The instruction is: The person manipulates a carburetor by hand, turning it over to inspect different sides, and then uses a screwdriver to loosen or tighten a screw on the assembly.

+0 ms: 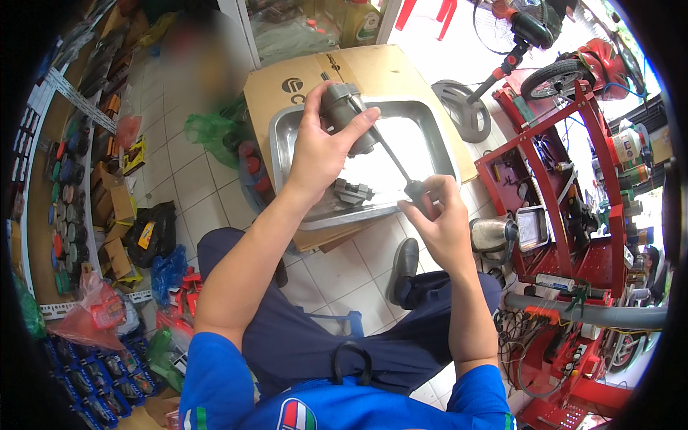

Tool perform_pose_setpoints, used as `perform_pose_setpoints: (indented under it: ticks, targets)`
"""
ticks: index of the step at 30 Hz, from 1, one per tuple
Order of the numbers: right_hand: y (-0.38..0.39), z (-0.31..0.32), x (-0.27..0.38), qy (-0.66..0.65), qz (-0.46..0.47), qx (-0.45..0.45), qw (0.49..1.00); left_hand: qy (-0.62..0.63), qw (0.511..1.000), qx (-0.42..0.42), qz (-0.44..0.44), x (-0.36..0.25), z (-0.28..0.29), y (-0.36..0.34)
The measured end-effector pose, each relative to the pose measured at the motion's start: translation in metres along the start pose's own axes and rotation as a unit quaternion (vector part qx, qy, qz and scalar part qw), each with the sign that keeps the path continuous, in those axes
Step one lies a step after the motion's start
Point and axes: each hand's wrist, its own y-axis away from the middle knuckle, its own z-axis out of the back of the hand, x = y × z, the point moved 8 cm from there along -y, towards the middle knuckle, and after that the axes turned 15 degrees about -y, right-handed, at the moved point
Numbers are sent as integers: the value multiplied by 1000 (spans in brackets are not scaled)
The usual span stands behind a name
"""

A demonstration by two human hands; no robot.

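My left hand (319, 154) grips a dark grey cylindrical metal part (342, 107), like a small motor or pump housing, and holds it up over a shiny metal tray (283, 143). In my right hand (443, 226) is a screwdriver (393, 157), its dark handle between thumb and fingers. The long shaft slants up and left to the cylinder's side; whether the tip touches it or sits inside is hidden by my left thumb. Lower in the tray lies a small block-shaped metal part (352, 191), beneath the cylinder.
A cardboard box (380, 61) carries the tray. To the right stand a red tool cart (502, 168), a metal jug (491, 235) and a fan base (462, 107). Shelves of goods (68, 208) and a black bag (152, 233) are on the left.
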Motion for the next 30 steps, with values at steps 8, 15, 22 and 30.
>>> perform_pose_setpoints:
  ticks: [8, 15, 22, 30]
  targets:
    - [2, -4, -34, -275, -287, 169, 902, 64, 998, 5, 8, -8, 8, -3]
    - [1, -3, -28, -316, -233, 153, 907, 74, 997, 24, 19, -10, 6, -1]
    - [4, -7, -14, -196, -145, 71, 967, -18, 999, -26, -21, 0, 6, 1]
    - [6, -15, -24, -349, -285, 184, 874, 59, 998, -17, -12, -8, 18, -7]
